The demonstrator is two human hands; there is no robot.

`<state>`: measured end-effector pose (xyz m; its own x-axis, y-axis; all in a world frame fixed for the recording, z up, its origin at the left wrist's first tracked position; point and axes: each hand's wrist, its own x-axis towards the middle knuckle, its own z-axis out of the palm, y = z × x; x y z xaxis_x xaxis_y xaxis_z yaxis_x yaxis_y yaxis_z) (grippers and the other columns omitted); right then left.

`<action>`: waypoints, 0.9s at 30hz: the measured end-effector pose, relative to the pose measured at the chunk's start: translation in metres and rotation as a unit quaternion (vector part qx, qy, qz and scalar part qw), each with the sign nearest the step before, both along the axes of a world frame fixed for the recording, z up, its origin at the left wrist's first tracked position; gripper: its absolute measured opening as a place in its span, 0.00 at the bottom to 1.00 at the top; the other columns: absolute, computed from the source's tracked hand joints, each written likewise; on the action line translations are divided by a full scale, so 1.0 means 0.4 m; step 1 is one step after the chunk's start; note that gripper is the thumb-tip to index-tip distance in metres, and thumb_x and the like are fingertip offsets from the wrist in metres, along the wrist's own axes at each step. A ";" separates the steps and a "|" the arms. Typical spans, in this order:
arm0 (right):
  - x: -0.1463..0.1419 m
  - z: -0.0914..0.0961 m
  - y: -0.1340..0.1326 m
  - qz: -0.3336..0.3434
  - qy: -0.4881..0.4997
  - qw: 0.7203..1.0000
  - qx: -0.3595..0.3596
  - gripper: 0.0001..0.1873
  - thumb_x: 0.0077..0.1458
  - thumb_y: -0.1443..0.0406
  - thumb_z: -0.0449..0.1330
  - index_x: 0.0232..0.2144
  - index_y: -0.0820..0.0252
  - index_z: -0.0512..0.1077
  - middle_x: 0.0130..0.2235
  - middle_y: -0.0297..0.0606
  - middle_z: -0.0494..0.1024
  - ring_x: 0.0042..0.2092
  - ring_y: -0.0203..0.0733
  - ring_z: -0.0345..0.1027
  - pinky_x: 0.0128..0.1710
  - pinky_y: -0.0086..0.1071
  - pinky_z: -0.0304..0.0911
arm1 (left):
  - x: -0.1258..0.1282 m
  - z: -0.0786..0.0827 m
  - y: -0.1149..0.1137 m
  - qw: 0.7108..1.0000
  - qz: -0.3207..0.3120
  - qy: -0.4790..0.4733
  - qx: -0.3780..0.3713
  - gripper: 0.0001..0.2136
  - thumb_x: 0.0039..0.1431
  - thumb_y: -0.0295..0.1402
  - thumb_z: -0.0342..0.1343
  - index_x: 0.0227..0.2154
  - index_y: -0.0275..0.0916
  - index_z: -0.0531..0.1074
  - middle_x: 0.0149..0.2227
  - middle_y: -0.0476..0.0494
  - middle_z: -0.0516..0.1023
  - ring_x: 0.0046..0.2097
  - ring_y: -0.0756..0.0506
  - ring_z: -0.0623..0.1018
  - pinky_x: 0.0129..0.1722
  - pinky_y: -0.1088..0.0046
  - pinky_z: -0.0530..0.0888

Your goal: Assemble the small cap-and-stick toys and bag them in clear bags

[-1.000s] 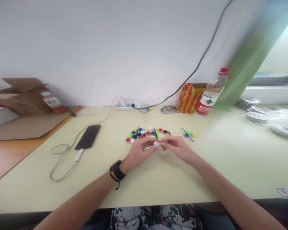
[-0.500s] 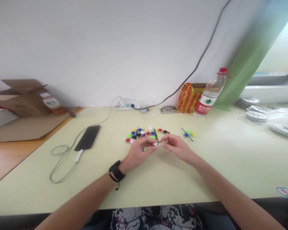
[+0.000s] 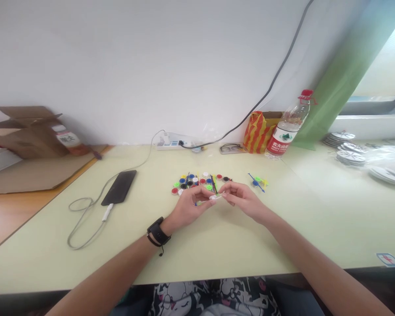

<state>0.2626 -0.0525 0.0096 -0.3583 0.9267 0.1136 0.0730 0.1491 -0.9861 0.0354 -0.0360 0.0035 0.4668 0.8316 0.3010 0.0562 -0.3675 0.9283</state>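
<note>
My left hand (image 3: 187, 205) and my right hand (image 3: 242, 199) meet over the pale green table (image 3: 217, 245), fingers pinched together. Between them they hold a thin white stick with a small white wheel (image 3: 213, 198) on it. Just beyond my fingers lies a pile of several small coloured wheels and sticks (image 3: 199, 181). A little to the right of the pile lies a blue stick with green and yellow pieces (image 3: 258, 182). A black watch (image 3: 157, 231) is on my left wrist.
A black phone (image 3: 119, 187) on a grey cable lies at the left. At the back stand a white power strip (image 3: 173, 144), glasses (image 3: 230, 149), a striped bag (image 3: 256, 132) and a water bottle (image 3: 288, 127). Stacked plates (image 3: 349, 156) are at the right, cardboard boxes (image 3: 29, 131) at the left.
Both hands stayed pinched on the white stick and shifted only slightly, turning the small pieces between the fingers. The view has drifted a little.
</note>
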 end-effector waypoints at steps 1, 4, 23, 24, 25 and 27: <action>0.000 0.000 0.001 -0.005 0.000 1.000 0.002 0.17 0.61 0.50 0.63 0.40 0.56 0.75 0.31 0.33 0.68 0.31 0.37 0.58 0.31 0.32 0.57 | 0.001 0.001 -0.001 1.000 -0.002 -0.002 -0.007 0.12 0.60 0.39 0.68 0.39 0.37 0.78 0.41 0.40 0.83 0.43 0.43 0.83 0.51 0.60 0.80; 0.000 -0.005 0.004 -0.023 -0.003 1.000 0.007 0.18 0.62 0.48 0.63 0.41 0.56 0.75 0.31 0.32 0.68 0.30 0.36 0.58 0.30 0.32 0.58 | 0.002 0.005 -0.003 0.999 -0.032 -0.012 -0.041 0.12 0.63 0.42 0.65 0.42 0.38 0.79 0.45 0.38 0.83 0.46 0.42 0.82 0.51 0.62 0.79; -0.020 -0.044 -0.012 -0.062 -0.092 0.980 0.166 0.37 0.65 0.57 0.59 0.72 0.46 0.51 0.40 0.35 0.70 0.32 0.38 0.64 0.34 0.34 0.65 | -0.011 -0.016 0.040 0.988 0.028 -0.090 -0.118 0.18 0.58 0.43 0.69 0.47 0.39 0.79 0.42 0.41 0.82 0.42 0.45 0.81 0.42 0.68 0.78; -0.023 -0.044 -0.016 -0.063 -0.080 0.982 0.161 0.43 0.64 0.58 0.59 0.74 0.45 0.44 0.42 0.35 0.70 0.32 0.37 0.64 0.34 0.34 0.65 | -0.011 -0.017 0.039 0.988 0.026 -0.091 -0.124 0.18 0.57 0.43 0.69 0.47 0.39 0.80 0.43 0.40 0.82 0.44 0.44 0.81 0.44 0.67 0.79; -0.025 -0.044 -0.018 -0.067 -0.068 0.983 0.157 0.45 0.64 0.58 0.60 0.74 0.44 0.40 0.43 0.35 0.70 0.32 0.37 0.64 0.34 0.34 0.65 | -0.011 -0.017 0.038 0.987 0.025 -0.090 -0.129 0.18 0.57 0.42 0.70 0.46 0.39 0.80 0.45 0.39 0.82 0.46 0.43 0.81 0.46 0.66 0.79; -0.026 -0.044 -0.019 -0.067 -0.063 0.984 0.153 0.38 0.63 0.57 0.61 0.70 0.46 0.52 0.42 0.35 0.69 0.31 0.37 0.63 0.33 0.34 0.63 | -0.010 -0.016 0.035 0.986 0.025 -0.087 -0.138 0.17 0.56 0.42 0.71 0.45 0.38 0.81 0.47 0.38 0.82 0.48 0.42 0.81 0.48 0.65 0.79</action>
<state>0.2523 -0.0600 -0.0079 -0.2646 0.8956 0.3576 0.2306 0.4189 -0.8783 0.0312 -0.0220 -0.0029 0.3841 0.9139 0.1314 -0.1009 -0.0999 0.9899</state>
